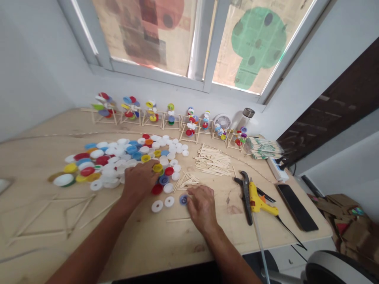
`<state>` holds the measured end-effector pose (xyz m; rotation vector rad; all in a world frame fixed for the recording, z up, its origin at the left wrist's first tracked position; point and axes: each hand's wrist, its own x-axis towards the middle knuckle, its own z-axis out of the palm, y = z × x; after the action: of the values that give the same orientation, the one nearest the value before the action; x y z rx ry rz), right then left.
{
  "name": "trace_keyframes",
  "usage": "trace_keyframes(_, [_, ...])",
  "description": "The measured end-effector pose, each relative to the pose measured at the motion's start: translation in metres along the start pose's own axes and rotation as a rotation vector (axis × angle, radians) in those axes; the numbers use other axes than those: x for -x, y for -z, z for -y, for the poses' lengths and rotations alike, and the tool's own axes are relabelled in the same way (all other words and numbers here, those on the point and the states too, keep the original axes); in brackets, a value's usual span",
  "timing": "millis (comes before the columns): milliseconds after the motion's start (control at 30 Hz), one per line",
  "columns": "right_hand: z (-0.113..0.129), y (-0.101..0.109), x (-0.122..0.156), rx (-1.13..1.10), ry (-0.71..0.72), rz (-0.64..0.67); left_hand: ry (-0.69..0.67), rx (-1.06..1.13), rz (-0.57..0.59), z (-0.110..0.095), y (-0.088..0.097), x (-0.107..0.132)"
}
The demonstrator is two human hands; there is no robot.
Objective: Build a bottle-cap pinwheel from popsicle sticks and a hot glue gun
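My left hand reaches over the spread of plastic bottle caps, with its fingertips and thumb around a yellow bottle cap. My right hand rests low on the table, fingers curled, its thumb and forefinger at the edge of a blue bottle cap. Two white caps with centre holes, one a white cap, lie flat to the left of that blue one. A red cap sits just below my left fingers. Above my right hand is a small heap of wooden sticks.
A yellow glue gun, black-handled cutter and phone lie right. Behind are a stick pile, bagged sticks, a flask and several stick-and-cap wheel models. A stick frame lies left.
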<state>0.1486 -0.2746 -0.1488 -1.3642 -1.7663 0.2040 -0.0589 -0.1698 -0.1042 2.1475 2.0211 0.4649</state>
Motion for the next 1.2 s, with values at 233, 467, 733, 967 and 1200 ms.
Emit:
trace_keyframes(233, [0.0,0.0,0.0,-0.008,0.021,-0.008,-0.011,0.002,0.022,-0.002,0.002,0.002])
trace_keyframes(467, [0.0,0.0,0.0,0.001,0.001,0.011,-0.008,0.002,0.01,-0.005,0.0,0.001])
trace_keyframes(733, [0.002,0.001,-0.001,0.003,-0.022,0.023,0.003,0.004,-0.013,-0.007,-0.001,-0.003])
trace_keyframes(967, [0.003,0.002,-0.001,-0.001,-0.03,0.027,0.034,0.028,-0.054,0.0,0.005,-0.003])
trace_keyframes(1200, [0.001,0.0,-0.001,0.014,-0.01,0.019,0.048,0.06,-0.026,-0.002,0.009,-0.005])
